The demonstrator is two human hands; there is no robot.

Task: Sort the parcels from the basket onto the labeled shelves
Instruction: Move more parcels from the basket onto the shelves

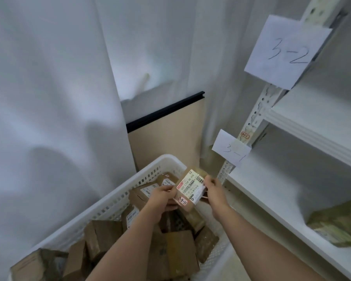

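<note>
The left hand is gripping the near-left end of a small brown parcel, fingers curled round its edge beside the small orange tag, while the right hand is pinching the far-right end, thumb and fingers closing on the corner by the barcode. Between the two hands the parcel is being held above the white basket, clear of the other parcels lying in a heap below, its white shipping label turned up toward the camera. Its long axis is running from near-left to far-right, so the right-hand end is already pointing toward the shelving. The handwritten tag appears to be reading something like 3-1 followed by more digits, though the writing is too small to be sure. Outward from the right hand, the white shelf unit is standing just to the right of the basket, and the paper sign marked 3-1 is hanging on its upright post, just above and to the right of the parcel; the sign marked 3-2 is sitting higher and farther. The right hand is the nearer one to the shelves, so it is probably the one that will be carrying the parcel rightward onto the low shelf, where one wrapped package is already lying.
</note>
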